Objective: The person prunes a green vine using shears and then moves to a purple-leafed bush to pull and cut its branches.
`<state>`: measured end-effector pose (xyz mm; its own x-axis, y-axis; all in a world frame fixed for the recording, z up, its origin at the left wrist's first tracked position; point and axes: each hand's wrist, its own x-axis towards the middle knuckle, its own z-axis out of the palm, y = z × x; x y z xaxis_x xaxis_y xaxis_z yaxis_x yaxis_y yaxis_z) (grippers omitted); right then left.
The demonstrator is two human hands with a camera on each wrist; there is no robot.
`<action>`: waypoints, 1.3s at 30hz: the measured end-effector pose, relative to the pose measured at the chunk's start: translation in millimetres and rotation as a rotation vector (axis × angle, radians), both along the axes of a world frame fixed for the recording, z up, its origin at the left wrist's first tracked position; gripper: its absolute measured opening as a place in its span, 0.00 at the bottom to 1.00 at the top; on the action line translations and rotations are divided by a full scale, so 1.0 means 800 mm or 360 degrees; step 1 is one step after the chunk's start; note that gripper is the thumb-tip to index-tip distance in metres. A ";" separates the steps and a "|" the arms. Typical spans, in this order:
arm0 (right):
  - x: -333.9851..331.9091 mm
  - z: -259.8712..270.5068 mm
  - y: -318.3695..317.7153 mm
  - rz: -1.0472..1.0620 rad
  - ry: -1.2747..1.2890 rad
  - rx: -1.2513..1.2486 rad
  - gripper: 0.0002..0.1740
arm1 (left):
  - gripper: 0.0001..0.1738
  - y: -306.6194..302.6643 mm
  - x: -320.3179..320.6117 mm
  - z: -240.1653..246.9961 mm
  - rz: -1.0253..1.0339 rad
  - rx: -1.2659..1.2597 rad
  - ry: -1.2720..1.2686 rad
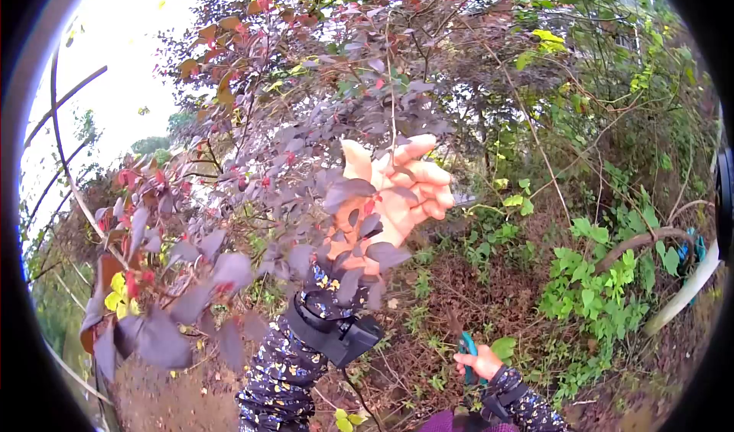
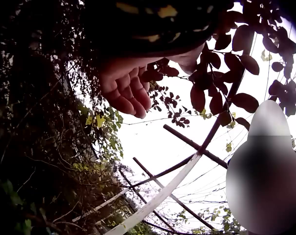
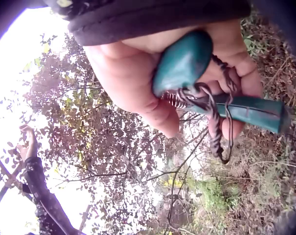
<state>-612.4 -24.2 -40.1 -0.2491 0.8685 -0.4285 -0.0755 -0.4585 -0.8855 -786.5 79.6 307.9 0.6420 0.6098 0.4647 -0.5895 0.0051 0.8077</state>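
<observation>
Raised among purple-leaved branches (image 1: pixel 367 190), my left hand (image 1: pixel 397 206) shows its palm, the fingers loosely bent. A thin twig (image 1: pixel 393 107) hangs down to its fingers; whether they touch it I cannot tell. Dark leaves cover part of the palm and wrist. The left wrist view has the same hand (image 2: pixel 126 88) beside dark leaves (image 2: pixel 216 103), with nothing visibly held. Low down, my right hand (image 1: pixel 485 362) grips teal-handled pruning shears (image 1: pixel 469 345), blades upward. In the right wrist view, fingers wrap the shears (image 3: pixel 184 61), and a twisted dark cord (image 3: pixel 216 139) hangs from the handles.
Green leafy vines (image 1: pixel 596 279) grow at the right near a pale curved pole (image 1: pixel 684 294). Crossing poles (image 2: pixel 162 191) stand against the sky in the left wrist view. Dry undergrowth and soil (image 1: pixel 176 401) lie below, and bare thin branches (image 1: pixel 535 126) cross the right side.
</observation>
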 end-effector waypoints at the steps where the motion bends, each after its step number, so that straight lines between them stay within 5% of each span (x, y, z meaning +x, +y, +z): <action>1: 0.004 0.005 0.016 -0.0067 0.0064 0.0152 0.17 | 0.41 -0.002 0.006 0.005 -0.0089 -0.0012 -0.0070; 3: 0.012 0.069 0.043 -0.0154 0.0166 0.0435 0.13 | 0.32 -0.014 0.017 0.011 0.0028 -0.0113 -0.0154; 5: 0.029 0.120 0.074 -0.0142 0.0146 0.0711 0.14 | 0.22 -0.005 0.015 0.009 -0.0091 0.0192 -0.0205; 6: 0.035 0.151 0.086 -0.0169 0.0192 0.0821 0.14 | 0.18 -0.021 0.015 0.013 0.0162 0.0107 -0.0061; 11: 0.046 0.295 0.129 -0.0064 0.0282 0.1333 0.18 | 0.23 -0.018 -0.012 -0.024 0.0205 0.0135 0.0096; 17: 0.025 0.401 0.167 0.0297 0.0403 0.1339 0.18 | 0.23 -0.039 -0.024 -0.018 0.0315 0.0092 0.0203; 39: 0.005 0.460 0.216 0.0180 0.0552 0.1268 0.19 | 0.20 -0.055 -0.028 -0.031 0.0337 0.0069 0.0262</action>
